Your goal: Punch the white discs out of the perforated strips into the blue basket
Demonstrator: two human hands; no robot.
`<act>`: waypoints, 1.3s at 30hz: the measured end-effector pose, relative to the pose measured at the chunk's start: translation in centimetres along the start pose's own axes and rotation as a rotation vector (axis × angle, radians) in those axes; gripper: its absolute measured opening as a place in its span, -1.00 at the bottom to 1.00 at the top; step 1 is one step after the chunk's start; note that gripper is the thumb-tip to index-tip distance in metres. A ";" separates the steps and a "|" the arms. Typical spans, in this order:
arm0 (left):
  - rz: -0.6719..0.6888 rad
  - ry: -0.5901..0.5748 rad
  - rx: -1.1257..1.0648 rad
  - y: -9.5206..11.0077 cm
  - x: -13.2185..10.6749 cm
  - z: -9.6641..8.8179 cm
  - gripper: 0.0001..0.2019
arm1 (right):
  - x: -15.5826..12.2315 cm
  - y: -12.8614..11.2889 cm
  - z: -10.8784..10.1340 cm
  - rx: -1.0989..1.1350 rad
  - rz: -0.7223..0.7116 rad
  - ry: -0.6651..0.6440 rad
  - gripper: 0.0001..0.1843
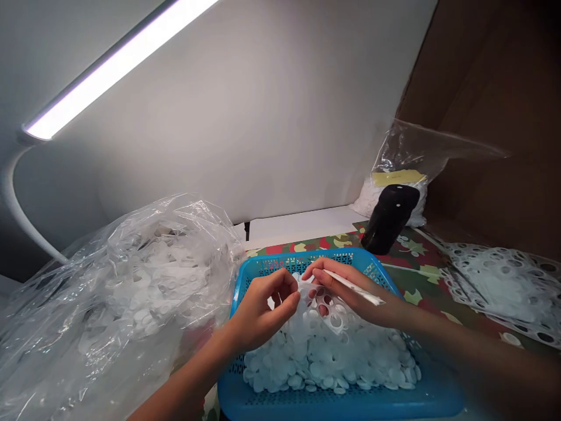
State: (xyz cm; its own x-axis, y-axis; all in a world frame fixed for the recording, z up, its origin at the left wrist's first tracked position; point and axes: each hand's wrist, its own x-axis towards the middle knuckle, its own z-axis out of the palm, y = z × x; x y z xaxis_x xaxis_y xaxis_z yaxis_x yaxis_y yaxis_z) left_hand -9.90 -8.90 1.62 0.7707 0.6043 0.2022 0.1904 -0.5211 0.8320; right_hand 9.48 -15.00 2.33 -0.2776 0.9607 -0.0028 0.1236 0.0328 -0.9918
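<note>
Over the blue basket [372, 403], my right hand [350, 286] holds a thin white sheet punched with round holes [336, 320]. A narrow white strip [355, 287], perhaps a folded edge, sticks out above its fingers. My left hand [265, 307] is closed in a pinch, thumb against forefinger, at the sheet's left edge. Whether a loose disc is also in that pinch cannot be made out. Beneath both hands, a heap of small white translucent discs [333, 362] fills much of the basket.
At left lies a large clear plastic bag [193, 234] of white pieces, below a lit lamp [118, 70]. A black object [390, 219] stands behind the basket, before another filled clear bag [416, 155]. Punched white sheets [504, 286] are piled at right on the patterned cloth [427, 289].
</note>
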 end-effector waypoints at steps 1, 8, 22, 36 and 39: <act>-0.004 0.008 0.007 0.0 0.0 0.0 -0.87 | 0.0 -0.1 0.0 0.010 0.001 -0.002 -0.65; 0.027 0.032 0.031 0.4 0.0 -0.1 -0.85 | 0.0 0.3 -0.1 -0.003 -0.031 -0.086 -0.74; 0.051 0.054 0.053 0.4 -0.1 0.0 -0.86 | 0.1 0.5 -0.1 -0.024 -0.013 -0.077 -0.74; 0.034 0.094 0.071 0.0 0.2 0.3 -0.84 | -0.1 0.4 0.0 -0.024 -0.024 -0.105 -0.75; 0.038 0.046 0.111 0.1 0.1 0.3 -0.80 | -0.1 0.4 0.0 -0.060 -0.038 -0.108 -0.74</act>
State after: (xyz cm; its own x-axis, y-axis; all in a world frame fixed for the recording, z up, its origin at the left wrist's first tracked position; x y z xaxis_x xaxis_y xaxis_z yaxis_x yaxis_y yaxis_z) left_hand -9.62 -9.06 1.60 0.7503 0.6088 0.2577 0.2299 -0.6057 0.7618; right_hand 9.58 -15.06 1.95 -0.3842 0.9231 0.0177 0.1666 0.0881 -0.9821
